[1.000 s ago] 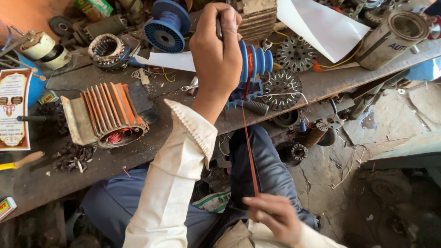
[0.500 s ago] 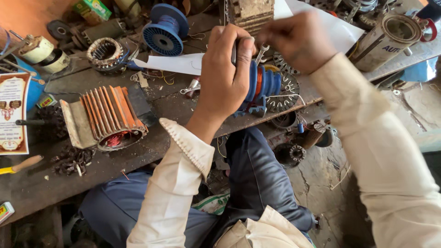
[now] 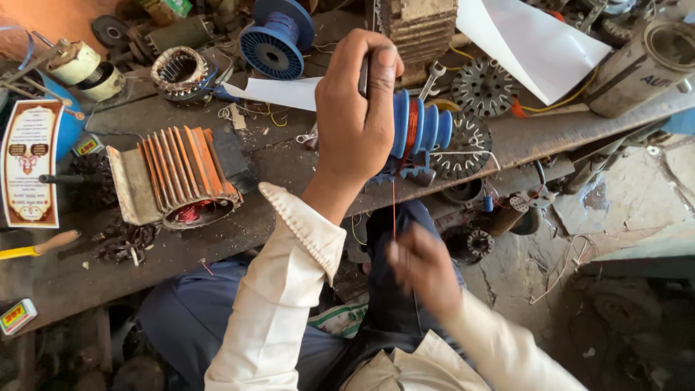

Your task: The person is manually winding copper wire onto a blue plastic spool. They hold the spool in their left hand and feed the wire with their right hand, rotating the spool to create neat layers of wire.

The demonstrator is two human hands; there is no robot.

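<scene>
Left hand (image 3: 356, 116) is wrapped tight around a dark handle sticking up right beside the blue stepped winding former (image 3: 420, 130), fingers fully curled and thumb over the top, so that's a solid closed fist on the handle. The right hand (image 3: 423, 269) is down low near the lap and it's blurry, but the fingers look pinched together on the thin red copper wire (image 3: 394, 210), which runs straight up from that hand to the former. I can't make out the exact pinch through the blur, just that the wire ends in those fingers and looks taut. As for progress, my read is it's early days: only one groove of the former shows a band of copper turns, and the other steps look bare blue plastic, so most of the coil winding is still to go. The former sits at the front edge of the dark workbench (image 3: 181, 250), just behind the left hand. Moving outward, there's a ribbed orange motor stator housing (image 3: 177, 185) lying on its side to the left with copper showing in its bore, a big blue wire spool (image 3: 279, 36) further back, a small wound stator ring (image 3: 179, 71) near it, a couple of toothed metal lamination discs (image 3: 481, 87) to the right of the former, a white sheet of paper (image 3: 536, 43), and a grey cylindrical can (image 3: 644, 61) at the far right.
</scene>
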